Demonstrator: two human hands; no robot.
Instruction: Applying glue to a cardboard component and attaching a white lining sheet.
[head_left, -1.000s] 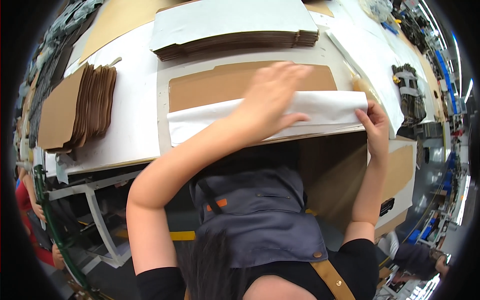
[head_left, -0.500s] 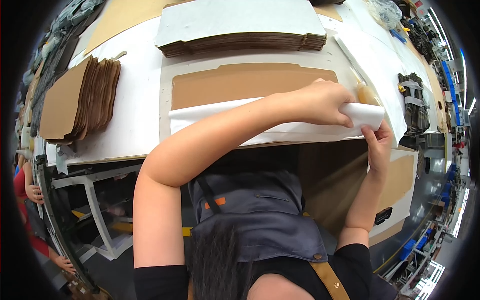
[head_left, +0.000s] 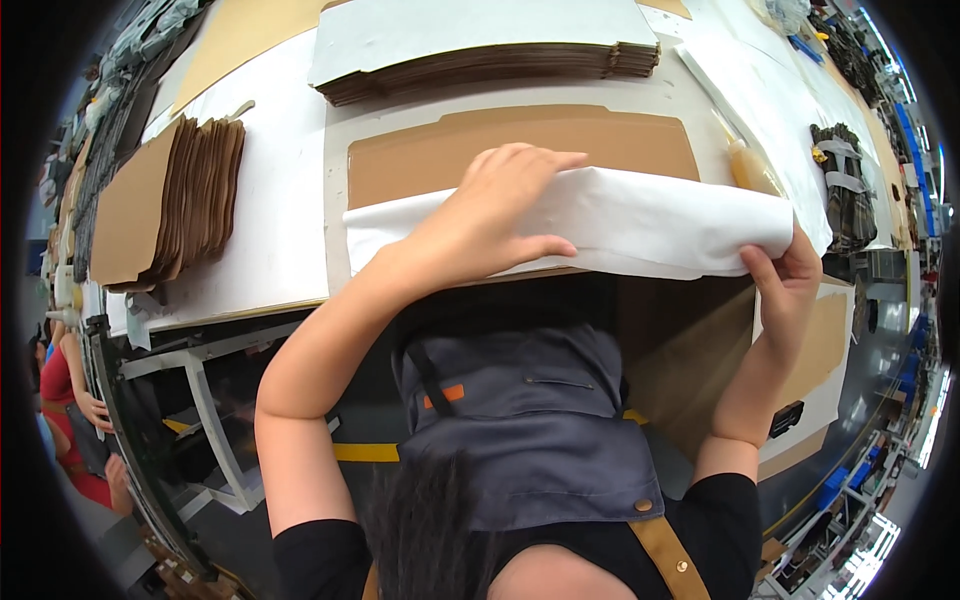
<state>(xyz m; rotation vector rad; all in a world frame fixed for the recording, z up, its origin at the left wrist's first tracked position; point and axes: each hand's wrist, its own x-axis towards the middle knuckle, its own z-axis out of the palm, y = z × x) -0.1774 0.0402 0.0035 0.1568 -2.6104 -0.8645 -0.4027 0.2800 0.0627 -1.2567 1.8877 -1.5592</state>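
Observation:
A long white sheet (head_left: 660, 225), smooth and flexible, lies along the table's front edge and covers the near part of a brown cardboard panel (head_left: 540, 145). Over the middle of the sheet is my left hand (head_left: 490, 215), its fingers stretched to the right and the thumb spread apart from them. My right hand (head_left: 785, 270) pinches the sheet's right end between thumb and fingers, where the sheet curls over and rises a little. Just beyond that end rests a bottle of amber liquid (head_left: 752, 168) with a thin nozzle.
At the back is a stack of cardboard panels (head_left: 480, 40) with a pale top. More brown pieces (head_left: 170, 205) stand in a bundle at left. A strapped dark bundle (head_left: 848, 190) lies at right. Off the table's left end, another person's arm (head_left: 85, 400) shows.
My left hand has let go of the sheet's right end and moved left to its middle, with its fingers opening out. My right hand still grips the end, slightly farther right.

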